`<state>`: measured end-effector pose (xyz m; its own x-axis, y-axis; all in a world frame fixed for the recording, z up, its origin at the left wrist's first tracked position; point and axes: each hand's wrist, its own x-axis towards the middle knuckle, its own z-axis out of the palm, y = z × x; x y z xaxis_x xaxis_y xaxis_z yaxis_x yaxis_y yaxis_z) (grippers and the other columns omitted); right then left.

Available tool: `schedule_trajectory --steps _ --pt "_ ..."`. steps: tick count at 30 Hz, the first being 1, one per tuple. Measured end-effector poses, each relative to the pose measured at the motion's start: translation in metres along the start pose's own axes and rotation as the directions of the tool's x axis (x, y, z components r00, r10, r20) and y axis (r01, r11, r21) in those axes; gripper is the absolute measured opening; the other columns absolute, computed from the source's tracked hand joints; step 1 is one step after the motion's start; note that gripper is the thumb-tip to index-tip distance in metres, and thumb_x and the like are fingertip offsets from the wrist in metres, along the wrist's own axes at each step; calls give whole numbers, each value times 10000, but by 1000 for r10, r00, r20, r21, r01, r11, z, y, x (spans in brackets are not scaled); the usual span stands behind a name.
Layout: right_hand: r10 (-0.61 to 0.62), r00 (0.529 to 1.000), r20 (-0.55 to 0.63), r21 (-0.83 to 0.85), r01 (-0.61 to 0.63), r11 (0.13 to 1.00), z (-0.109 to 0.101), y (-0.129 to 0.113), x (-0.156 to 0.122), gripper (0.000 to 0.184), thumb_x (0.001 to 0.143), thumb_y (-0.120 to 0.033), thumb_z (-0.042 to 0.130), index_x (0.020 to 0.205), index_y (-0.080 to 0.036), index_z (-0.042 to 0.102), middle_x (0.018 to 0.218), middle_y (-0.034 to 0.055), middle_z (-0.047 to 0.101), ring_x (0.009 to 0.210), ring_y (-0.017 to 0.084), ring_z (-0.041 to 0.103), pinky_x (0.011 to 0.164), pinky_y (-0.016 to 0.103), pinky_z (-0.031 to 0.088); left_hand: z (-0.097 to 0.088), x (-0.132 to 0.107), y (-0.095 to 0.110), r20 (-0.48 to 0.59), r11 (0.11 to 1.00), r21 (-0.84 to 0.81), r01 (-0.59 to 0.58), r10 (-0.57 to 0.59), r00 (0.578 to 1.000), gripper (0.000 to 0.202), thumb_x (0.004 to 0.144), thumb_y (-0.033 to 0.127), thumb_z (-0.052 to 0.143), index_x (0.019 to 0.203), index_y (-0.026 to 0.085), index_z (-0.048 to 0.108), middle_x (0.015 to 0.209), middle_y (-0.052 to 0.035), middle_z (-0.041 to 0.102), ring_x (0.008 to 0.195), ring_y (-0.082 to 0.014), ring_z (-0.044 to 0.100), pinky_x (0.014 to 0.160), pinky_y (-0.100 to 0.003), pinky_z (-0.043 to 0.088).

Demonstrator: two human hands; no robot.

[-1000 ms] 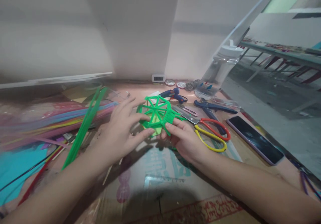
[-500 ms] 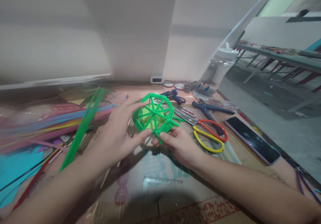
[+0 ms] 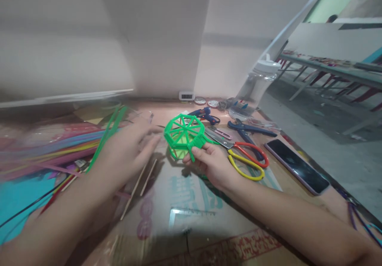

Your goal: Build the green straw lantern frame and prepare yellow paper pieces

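Between near and far edges of tabletop point(image 3: 167, 106), right hand point(image 3: 219, 164) pinches green frame point(image 3: 185, 130); left hand point(image 3: 128, 142), blurred, spread just beside it. Likely grip change; next move calls for steady right-hand pinch.

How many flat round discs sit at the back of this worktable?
2: one disc right of the white digital display, another disc just right of that, both beyond the green frame. Others may be hidden.
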<state>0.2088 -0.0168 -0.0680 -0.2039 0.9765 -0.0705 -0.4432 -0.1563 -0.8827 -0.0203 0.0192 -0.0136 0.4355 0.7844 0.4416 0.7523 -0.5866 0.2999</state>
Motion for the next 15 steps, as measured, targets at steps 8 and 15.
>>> schedule_trajectory --steps 8,15 --pt "1 1000 14 -26 0 1000 -1 -4 5 427 689 -490 879 851 -143 691 737 37 742 687 143 692 730 287 567 -11 -15 1 307 949 264 171 -251 918 302 933 411 481 866 244 724 811 -67 765 681 -255 691 603 -331 458" --pt "11 1000 16 -125 -9 992 -10 -4 -4 479 728 -595 817 788 -165 613 726 51 751 639 131 687 661 258 547 12 -50 12 169 978 146 147 -171 971 148 862 301 600 770 229 690 748 -78 715 697 -258 686 725 -377 508"
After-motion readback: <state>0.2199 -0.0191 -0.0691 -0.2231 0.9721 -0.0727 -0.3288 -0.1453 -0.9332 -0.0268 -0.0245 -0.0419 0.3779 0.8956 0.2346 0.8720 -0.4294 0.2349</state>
